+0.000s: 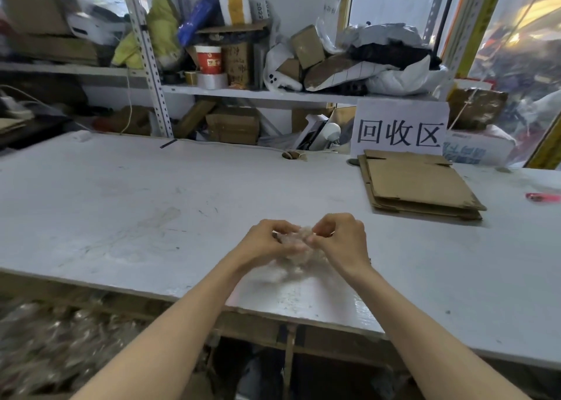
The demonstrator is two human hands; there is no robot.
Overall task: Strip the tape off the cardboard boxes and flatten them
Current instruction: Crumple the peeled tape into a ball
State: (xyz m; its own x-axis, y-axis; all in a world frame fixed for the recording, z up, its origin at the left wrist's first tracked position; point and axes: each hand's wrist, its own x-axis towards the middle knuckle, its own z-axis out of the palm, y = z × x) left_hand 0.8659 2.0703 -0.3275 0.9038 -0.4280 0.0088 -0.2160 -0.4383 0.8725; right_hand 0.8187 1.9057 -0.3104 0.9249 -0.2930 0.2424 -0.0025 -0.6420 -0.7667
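A crumpled wad of clear tape (296, 241) sits between my two hands, just above the white table (121, 205) near its front edge. My left hand (264, 240) pinches the wad's left side. My right hand (340, 238) pinches its right side, with the fingers curled over it. A stack of flattened brown cardboard boxes (419, 184) lies on the table at the back right, well apart from my hands.
A white paper sign (399, 129) stands behind the flattened stack. A pink utility knife (543, 197) lies at the far right edge. Cluttered shelves (258, 94) with boxes, bags and tape rolls line the back. A heap of discarded tape (45, 339) lies below the table at left.
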